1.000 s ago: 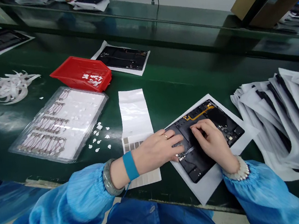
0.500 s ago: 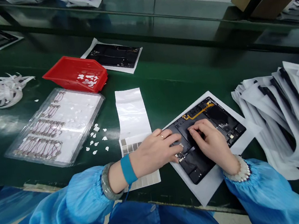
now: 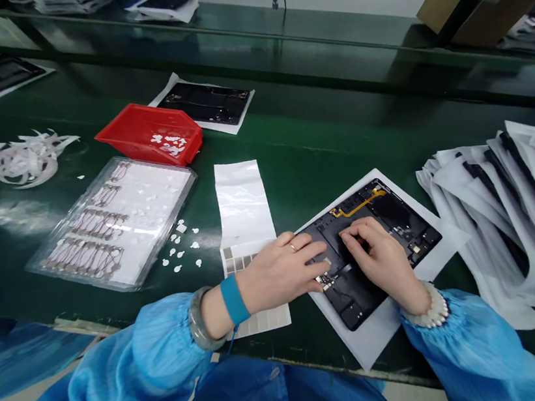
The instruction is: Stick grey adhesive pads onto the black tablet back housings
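Head view shows the right grip (image 3: 380, 254) with thumb and fingertips together over the middle of a black panel (image 3: 343, 289), whether on some small piece I cannot tell, while the left grip (image 3: 281, 271), fingers bent and apart, sits at the panel's left edge, seemingly to steady it. The panel lies angled on a white sheet (image 3: 366, 348) on the desk (image 3: 310, 149), probably to guard its underside, its orange ribbon (image 3: 361, 206) exposed. Leftward, a sticker strip (image 3: 243, 204), clear tray (image 3: 148, 190) and red bin (image 3: 131, 136) sit apparently for easy reach.
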`<state>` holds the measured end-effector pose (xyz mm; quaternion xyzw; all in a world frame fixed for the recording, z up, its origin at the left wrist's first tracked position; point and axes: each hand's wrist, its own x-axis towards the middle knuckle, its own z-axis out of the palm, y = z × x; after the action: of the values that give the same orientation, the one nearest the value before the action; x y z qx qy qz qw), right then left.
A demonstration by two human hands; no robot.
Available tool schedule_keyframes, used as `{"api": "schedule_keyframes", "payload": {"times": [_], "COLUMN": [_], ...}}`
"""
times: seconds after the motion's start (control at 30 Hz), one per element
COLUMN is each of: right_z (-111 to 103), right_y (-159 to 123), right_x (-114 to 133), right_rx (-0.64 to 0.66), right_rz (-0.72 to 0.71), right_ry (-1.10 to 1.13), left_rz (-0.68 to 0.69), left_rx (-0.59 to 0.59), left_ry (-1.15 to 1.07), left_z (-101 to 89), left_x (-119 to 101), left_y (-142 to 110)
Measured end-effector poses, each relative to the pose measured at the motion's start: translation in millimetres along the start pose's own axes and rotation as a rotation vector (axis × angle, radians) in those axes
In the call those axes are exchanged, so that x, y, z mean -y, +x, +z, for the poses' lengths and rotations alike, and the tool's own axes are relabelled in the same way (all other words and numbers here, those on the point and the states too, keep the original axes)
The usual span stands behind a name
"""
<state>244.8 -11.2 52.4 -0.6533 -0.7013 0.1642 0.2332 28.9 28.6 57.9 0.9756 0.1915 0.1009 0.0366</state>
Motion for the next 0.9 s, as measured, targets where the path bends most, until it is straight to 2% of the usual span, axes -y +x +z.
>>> {"api": "schedule_keyframes", "payload": {"times": [0.17, 0.43, 0.57, 0.67, 0.77, 0.9], "right_z": [2.6, 5.1, 4.2, 4.6, 6.3, 9.2], "right_y": [-2.3, -1.0, -0.3, 0.5, -0.8, -0.5], "right_x": [-4.2, -9.7, -6.6, -8.6, -18.1, -39.8], "right_rx": [-0.020, -0.049, -0.062, -0.061, -0.049, -0.015], "right_rz": [-0.022, -0.080, -0.063, -0.070, -0.104, -0.120], "right_ry": [0.003, -0.015, -0.030, -0.037, -0.046, -0.095], "left_rz": [-0.065, -0.016, 0.005, -0.001, -0.063, -0.124], "left_rx": [-0.009, -0.053, -0.033, -0.023, -0.082, -0.120], "left_ry": [0.016, -0.020, -0.076, -0.079, 0.010, -0.060], "left_z": [2.6, 5.7, 6.8, 4.9, -8.0, -41.0], "left_x": [-4.7, -3.9, 3.9, 1.4, -12.7, -20.5], "left_y": [-2.6, 1.2, 11.9, 15.6, 2.7, -45.5]}}
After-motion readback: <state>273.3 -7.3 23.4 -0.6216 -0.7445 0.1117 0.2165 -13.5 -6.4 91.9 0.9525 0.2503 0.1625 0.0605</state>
